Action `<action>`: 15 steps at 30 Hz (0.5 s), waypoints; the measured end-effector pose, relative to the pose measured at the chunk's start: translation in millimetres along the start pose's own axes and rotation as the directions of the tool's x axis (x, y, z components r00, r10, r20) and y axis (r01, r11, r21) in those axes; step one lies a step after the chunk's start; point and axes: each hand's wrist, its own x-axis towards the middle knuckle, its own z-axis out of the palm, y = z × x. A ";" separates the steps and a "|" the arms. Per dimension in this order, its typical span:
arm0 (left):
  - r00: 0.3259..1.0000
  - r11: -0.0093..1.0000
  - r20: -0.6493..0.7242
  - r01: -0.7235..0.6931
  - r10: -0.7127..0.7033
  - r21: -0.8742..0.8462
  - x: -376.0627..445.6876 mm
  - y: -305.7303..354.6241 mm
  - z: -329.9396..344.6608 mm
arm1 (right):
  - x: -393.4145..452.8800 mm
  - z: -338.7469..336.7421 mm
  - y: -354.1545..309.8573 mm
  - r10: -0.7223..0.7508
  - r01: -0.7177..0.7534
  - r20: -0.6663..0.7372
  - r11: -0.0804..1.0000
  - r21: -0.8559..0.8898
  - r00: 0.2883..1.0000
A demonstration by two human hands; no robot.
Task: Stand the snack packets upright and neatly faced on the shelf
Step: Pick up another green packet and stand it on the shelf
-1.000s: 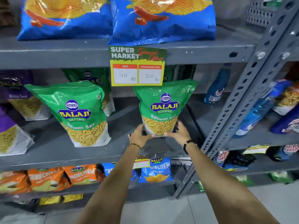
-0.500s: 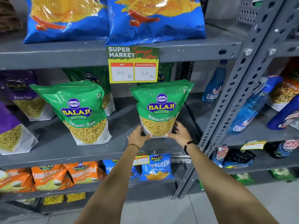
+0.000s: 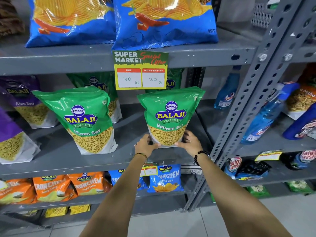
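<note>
A green Ratlami Sev packet [image 3: 171, 115] stands upright near the front of the grey middle shelf [image 3: 102, 165], label facing me. My left hand [image 3: 145, 145] grips its lower left corner and my right hand [image 3: 190, 142] grips its lower right corner. A second green Ratlami Sev packet [image 3: 85, 120] stands to the left, leaning slightly left. Two more green packets [image 3: 95, 81] stand behind them, partly hidden. Purple Aloo Sev packets [image 3: 25, 101] fill the far left of the same shelf.
A yellow price tag [image 3: 140, 71] hangs from the upper shelf above the held packet. Big blue chip bags [image 3: 164, 21] sit up top. Orange and blue small packets [image 3: 85, 183] line the lower shelf. A slotted steel post [image 3: 239, 117] and blue spray bottles [image 3: 266, 117] stand at right.
Both hands stay on the packet's lower corners. The packet has straightened a little and sits slightly more square to me; the view has shifted a bit left.
</note>
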 end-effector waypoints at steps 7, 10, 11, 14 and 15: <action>1.000 1.000 -0.004 0.009 -0.009 -0.021 -5.6 4.9 -1.5 | 2.1 -1.1 3.8 -0.001 0.001 -0.009 1.000 0.003 1.000; 1.000 0.999 -0.002 0.008 -0.008 -0.031 -8.0 7.1 -2.1 | 3.3 -1.6 4.5 -0.006 0.006 -0.005 1.000 0.004 1.000; 1.000 1.000 -0.001 0.004 -0.004 -0.030 -8.4 7.4 -2.4 | 3.7 -1.4 4.6 -0.009 0.009 -0.007 1.000 0.006 1.000; 1.000 1.000 0.001 0.003 -0.003 -0.027 -9.5 8.9 -3.6 | 3.3 -2.1 4.0 -0.013 0.013 -0.005 1.000 0.000 1.000; 1.000 1.000 0.001 0.003 -0.003 -0.025 -10.0 9.5 -3.8 | 3.1 -2.3 3.7 -0.017 0.017 -0.001 1.000 -0.006 1.000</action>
